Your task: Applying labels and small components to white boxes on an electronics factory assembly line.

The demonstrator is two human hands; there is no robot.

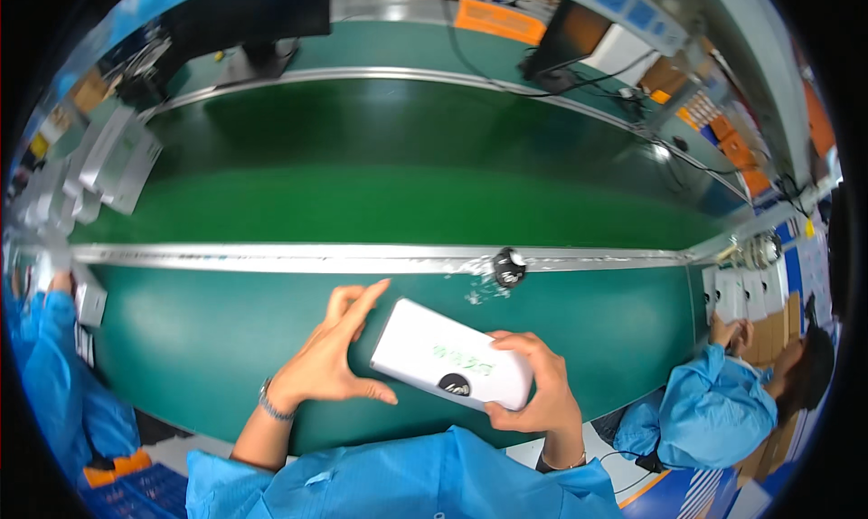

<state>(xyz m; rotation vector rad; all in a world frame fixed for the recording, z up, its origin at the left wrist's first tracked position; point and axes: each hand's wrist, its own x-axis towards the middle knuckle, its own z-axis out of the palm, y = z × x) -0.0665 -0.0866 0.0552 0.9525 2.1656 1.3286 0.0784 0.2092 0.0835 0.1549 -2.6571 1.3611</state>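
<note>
We saw the scene brightly and evenly lit from overhead, with colours clean and saturated. Glare ran along the metal rail [271, 257] at the far edge of the tabletop [199, 338], and a soft sheen lay across the green belt [407, 193] beyond it. Shadows were faint and short. The fisheye bent straight edges strongly toward the rim, where black corners closed in and detail turned soft and smeared; the centre stayed sharp.
</note>
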